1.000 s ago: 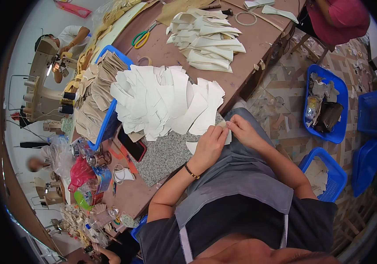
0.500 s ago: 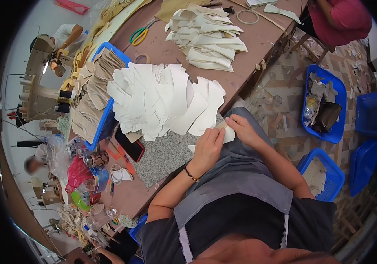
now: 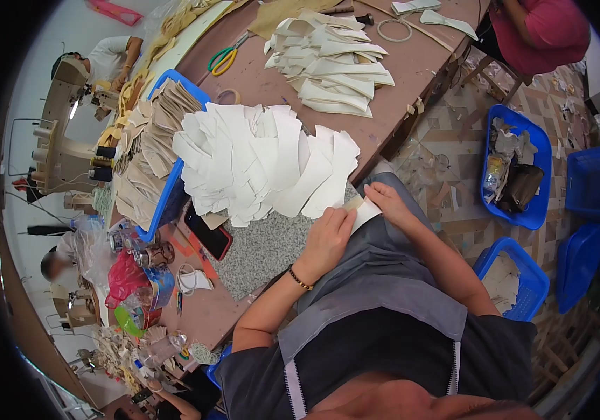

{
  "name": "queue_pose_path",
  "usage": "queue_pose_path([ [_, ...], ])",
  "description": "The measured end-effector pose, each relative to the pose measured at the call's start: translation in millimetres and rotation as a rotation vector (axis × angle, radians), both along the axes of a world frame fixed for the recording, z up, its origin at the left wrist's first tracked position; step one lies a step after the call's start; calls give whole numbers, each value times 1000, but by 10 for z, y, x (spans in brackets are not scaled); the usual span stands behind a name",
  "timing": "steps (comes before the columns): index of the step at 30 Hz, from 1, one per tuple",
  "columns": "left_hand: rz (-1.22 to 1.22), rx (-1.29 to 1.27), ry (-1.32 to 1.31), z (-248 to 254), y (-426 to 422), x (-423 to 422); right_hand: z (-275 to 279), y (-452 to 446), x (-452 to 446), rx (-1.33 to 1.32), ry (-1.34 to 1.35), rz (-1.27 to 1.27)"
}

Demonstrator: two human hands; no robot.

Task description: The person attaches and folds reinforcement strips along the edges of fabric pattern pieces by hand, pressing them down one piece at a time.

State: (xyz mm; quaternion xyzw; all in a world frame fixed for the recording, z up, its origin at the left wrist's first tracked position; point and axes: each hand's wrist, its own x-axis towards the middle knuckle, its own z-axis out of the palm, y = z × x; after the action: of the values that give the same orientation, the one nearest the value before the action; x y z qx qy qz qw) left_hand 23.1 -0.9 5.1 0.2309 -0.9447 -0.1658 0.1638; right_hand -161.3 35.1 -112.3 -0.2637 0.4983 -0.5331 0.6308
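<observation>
Between my two hands, above my lap, is a white piece (image 3: 365,213) with a beige strip along its upper part. My left hand (image 3: 327,238), with a beaded bracelet at the wrist, has its fingers closed on the piece's left side. The fingers of my right hand (image 3: 388,204) pinch its right edge. Just beyond them, a large heap of white pieces (image 3: 244,157) lies partly over a grey speckled slab (image 3: 265,248). My fingertips on the underside of the piece are hidden.
Behind the heap are cream pieces (image 3: 328,59) and green-yellow scissors (image 3: 226,59). A blue basket (image 3: 163,210) of beige pieces and a phone (image 3: 207,232) lie left. Blue bins (image 3: 542,171) stand on the floor at right. Other people sit at upper right and left.
The white piece has turned between my hands and more of its white face shows. My left hand has shifted slightly; my right hand has moved a little to the right.
</observation>
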Motion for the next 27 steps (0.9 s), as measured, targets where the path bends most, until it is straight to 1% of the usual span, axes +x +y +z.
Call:
queue_pose_path([
  [2,-13,15,9,7,-8,104,-25,-9,-4,-33,41,-19],
  [4,-6,13,-31,58,5,20,-232,-46,46,-111,126,-65],
  [5,-2,10,-49,80,5,-1,-424,-5,-4,10,125,-107],
  [6,-12,12,-23,66,4,45,-711,77,-158,127,126,-153],
  [7,-18,9,10,22,-1,93,-878,87,-348,237,132,-195],
  [8,-11,7,46,-21,-19,100,-881,34,-547,210,76,-206],
  [10,-5,49,32,3,16,149,-737,208,-662,215,-72,-236],
  [13,20,53,9,13,-3,80,74,90,-579,350,-245,-127],
  [14,26,59,-19,33,25,107,254,73,-481,318,-190,-32],
  [16,31,72,5,82,-2,93,515,-5,-294,227,-53,112],
  [17,35,76,15,99,-11,99,570,-27,-221,178,14,185],
  [20,121,201,9,64,29,134,364,-65,-45,92,-23,114],
  [23,145,203,-13,75,-6,178,462,-33,11,125,-31,63],
  [27,76,134,-17,74,-51,129,258,-6,73,71,-36,4],
])
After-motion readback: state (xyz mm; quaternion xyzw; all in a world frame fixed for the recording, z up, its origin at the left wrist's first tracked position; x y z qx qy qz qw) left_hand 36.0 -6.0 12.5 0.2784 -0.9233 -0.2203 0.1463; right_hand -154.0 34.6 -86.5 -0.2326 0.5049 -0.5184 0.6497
